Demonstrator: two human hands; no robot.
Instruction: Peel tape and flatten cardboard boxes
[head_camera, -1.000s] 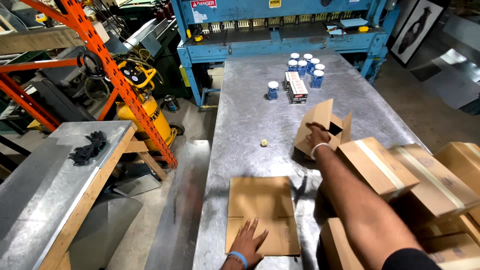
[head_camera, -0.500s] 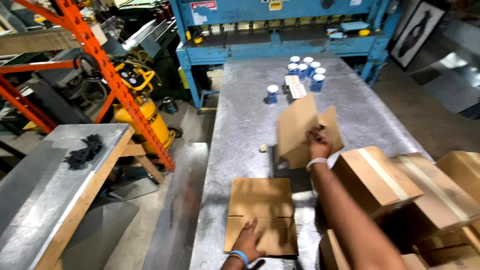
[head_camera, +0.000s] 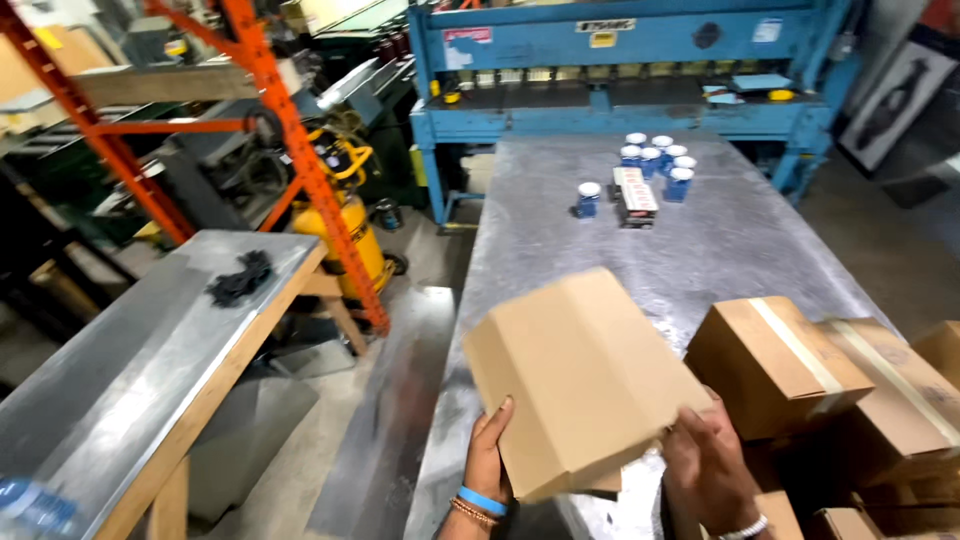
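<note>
Behind everything stood a large blue metal machine (head_camera: 620, 70) across the far end of the room, with slanted orange steel racking (head_camera: 270, 130) and a yellow tank (head_camera: 350, 235) to its left. We had only the head view to go by.

Running away from us toward the machine was the long grey sheet-metal desk (head_camera: 720, 240). Far along it sat a cluster of small blue cans with white lids (head_camera: 655, 160), and a small red and white carton (head_camera: 634, 195) lay just beside them. On the near right of the desk, taped brown cardboard boxes (head_camera: 775, 365) were crowded together, touching one another.

We held a flat, folded brown cardboard box (head_camera: 575, 375) tilted up over the near end of the desk, between us and the taped boxes. Our left hand (head_camera: 487, 460), wearing a blue wristband and a beaded bracelet, was closed on its lower left edge, with the fingers up against the face of the cardboard. Our right hand (head_camera: 705, 465), with a pale band at the wrist, gripped the lower right corner, fingers curled around the edge.

To the left, well apart from the desk, stood a second metal-topped bench with a wooden frame (head_camera: 150, 350), and a bundle of black material (head_camera: 240, 280) lay on its top.
</note>
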